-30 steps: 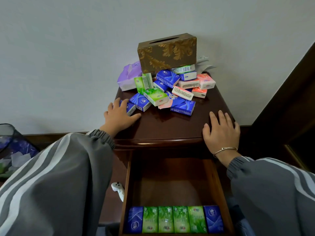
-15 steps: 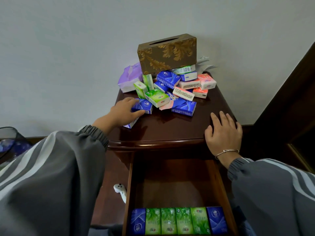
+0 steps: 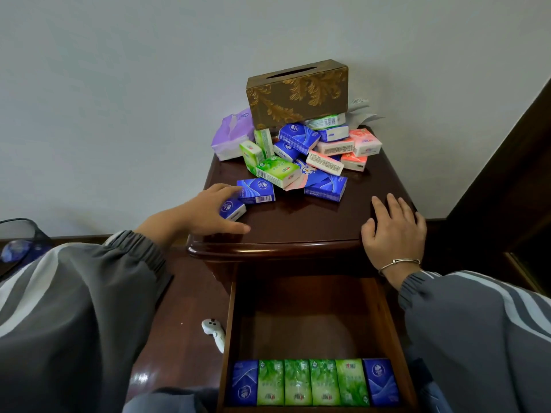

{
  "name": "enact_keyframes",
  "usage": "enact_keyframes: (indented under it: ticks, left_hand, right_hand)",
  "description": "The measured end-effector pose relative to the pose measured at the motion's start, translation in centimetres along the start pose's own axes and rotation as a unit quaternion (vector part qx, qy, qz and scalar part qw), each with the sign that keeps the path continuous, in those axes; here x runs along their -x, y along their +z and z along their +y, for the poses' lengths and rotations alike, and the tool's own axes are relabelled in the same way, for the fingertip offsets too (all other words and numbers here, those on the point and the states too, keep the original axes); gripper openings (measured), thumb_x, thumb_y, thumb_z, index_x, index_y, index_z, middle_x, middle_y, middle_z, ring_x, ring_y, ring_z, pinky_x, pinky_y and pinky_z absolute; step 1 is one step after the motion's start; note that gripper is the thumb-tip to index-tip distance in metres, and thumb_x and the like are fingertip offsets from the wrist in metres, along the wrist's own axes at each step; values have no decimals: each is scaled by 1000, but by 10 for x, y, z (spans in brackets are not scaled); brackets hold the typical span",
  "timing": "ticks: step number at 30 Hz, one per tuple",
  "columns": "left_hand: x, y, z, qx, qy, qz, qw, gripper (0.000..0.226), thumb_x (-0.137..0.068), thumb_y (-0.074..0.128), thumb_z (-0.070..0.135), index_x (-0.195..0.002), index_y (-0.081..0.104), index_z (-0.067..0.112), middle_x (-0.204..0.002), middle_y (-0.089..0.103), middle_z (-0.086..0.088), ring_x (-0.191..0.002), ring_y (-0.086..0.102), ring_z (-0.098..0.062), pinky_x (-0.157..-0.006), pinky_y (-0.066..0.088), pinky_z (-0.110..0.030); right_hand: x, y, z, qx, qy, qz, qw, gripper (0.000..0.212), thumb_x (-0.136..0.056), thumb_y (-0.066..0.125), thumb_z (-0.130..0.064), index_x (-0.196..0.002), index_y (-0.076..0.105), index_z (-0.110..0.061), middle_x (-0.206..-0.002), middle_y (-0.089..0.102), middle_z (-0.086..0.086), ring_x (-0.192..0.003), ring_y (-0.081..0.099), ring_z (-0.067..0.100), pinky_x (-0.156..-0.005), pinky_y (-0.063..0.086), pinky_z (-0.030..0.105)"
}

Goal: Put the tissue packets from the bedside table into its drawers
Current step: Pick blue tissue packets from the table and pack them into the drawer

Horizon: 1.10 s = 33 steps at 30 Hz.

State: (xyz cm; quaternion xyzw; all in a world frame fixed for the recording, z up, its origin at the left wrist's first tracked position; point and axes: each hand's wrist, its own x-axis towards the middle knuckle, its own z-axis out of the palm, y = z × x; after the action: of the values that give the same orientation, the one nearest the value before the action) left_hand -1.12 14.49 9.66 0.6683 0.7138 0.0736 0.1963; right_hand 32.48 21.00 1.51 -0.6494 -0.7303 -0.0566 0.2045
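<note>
A pile of small tissue packets [image 3: 301, 156], blue, green and pink, lies at the back of the dark wooden bedside table [image 3: 313, 225]. My left hand [image 3: 205, 216] is at the table's left edge, fingers and thumb closed around a small blue packet [image 3: 233, 208]. Another blue packet [image 3: 256, 190] lies just beyond my fingertips. My right hand [image 3: 393, 231] rests flat on the table's front right corner, fingers spread, holding nothing. Below, the top drawer [image 3: 301, 320] stands pulled out, with a row of several blue and green packets [image 3: 313, 383] along its front.
A gold-patterned tissue box [image 3: 298, 93] sits on top of the pile against the wall. A purple soft tissue pack [image 3: 229, 135] leans at the back left. A white object [image 3: 215, 333] lies on the floor left of the drawer. A dark mesh bin [image 3: 21, 242] stands far left.
My left hand slid left along the table, closed on the small blue packet and drew it toward the left edge. My right hand stayed in place.
</note>
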Motion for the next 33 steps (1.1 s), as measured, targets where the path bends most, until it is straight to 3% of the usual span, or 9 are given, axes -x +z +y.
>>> enact_keyframes:
  ticks: [3, 7, 13, 17, 20, 23, 28, 33]
  left_hand:
    - [10, -6, -11, 16, -12, -21, 1000, 93, -72, 82, 35, -147, 28, 22, -150, 31, 2, -133, 37, -15, -110, 34, -30]
    - [13, -9, -13, -57, 3, -23, 998, 83, -75, 77, 16, -145, 34, 19, -147, 34, -2, -132, 38, -19, -109, 34, -32]
    - [13, 1, -2, -142, 10, 20, 990, 70, -74, 78, 36, -134, 47, 17, -128, 43, -7, -119, 43, -25, -102, 39, -39]
    - [5, -2, 11, -72, 44, 83, 993, 67, -70, 80, 40, -126, 53, 15, -135, 40, -5, -123, 42, -22, -103, 41, -40]
    - [-6, 3, 28, -11, 79, 64, 995, 62, -71, 81, 36, -121, 52, 14, -144, 39, -2, -128, 43, -19, -100, 43, -33]
    - [-11, 11, 35, 19, 54, 41, 998, 60, -73, 79, 34, -120, 47, 15, -127, 54, -2, -109, 57, -18, -85, 46, -27]
    - [1, 10, 36, -49, 54, 30, 997, 61, -72, 75, 45, -118, 44, 19, -119, 60, 0, -94, 60, -18, -82, 52, -36]
    - [17, 2, 35, -43, 76, 35, 996, 51, -72, 73, 49, -106, 39, 31, -98, 57, 13, -72, 56, 0, -60, 39, -17]
  right_hand:
    - [0, 0, -1, -1, 0, 1, 1000, 56, -82, 34, -35, -133, 51, -18, -140, 49, 13, -131, 42, 30, -105, 32, 51]
    - [0, 0, 1, 0, -1, 3, 1000, 56, -82, 35, -35, -132, 51, -18, -139, 50, 13, -130, 43, 30, -104, 33, 52]
    - [0, 1, 0, -1, -1, 7, 1000, 55, -82, 35, -35, -131, 52, -18, -138, 51, 13, -129, 44, 30, -103, 34, 52]
    - [0, 2, 1, -2, -2, 14, 1000, 56, -81, 35, -35, -131, 53, -17, -137, 52, 14, -129, 45, 31, -103, 34, 52]
    - [1, 2, 1, -7, -3, 12, 1000, 56, -81, 35, -35, -131, 52, -17, -138, 51, 13, -129, 44, 30, -104, 33, 52]
    - [1, 1, 0, -13, -2, 13, 1000, 56, -81, 34, -35, -132, 53, -18, -138, 51, 13, -130, 44, 30, -105, 32, 51]
    - [0, 1, 1, -15, -3, 14, 1000, 57, -81, 33, -35, -132, 53, -18, -138, 51, 13, -130, 43, 30, -105, 32, 51]
    - [1, 2, 1, -15, -1, 19, 1000, 56, -81, 33, -35, -130, 54, -17, -137, 52, 13, -129, 45, 30, -104, 33, 51]
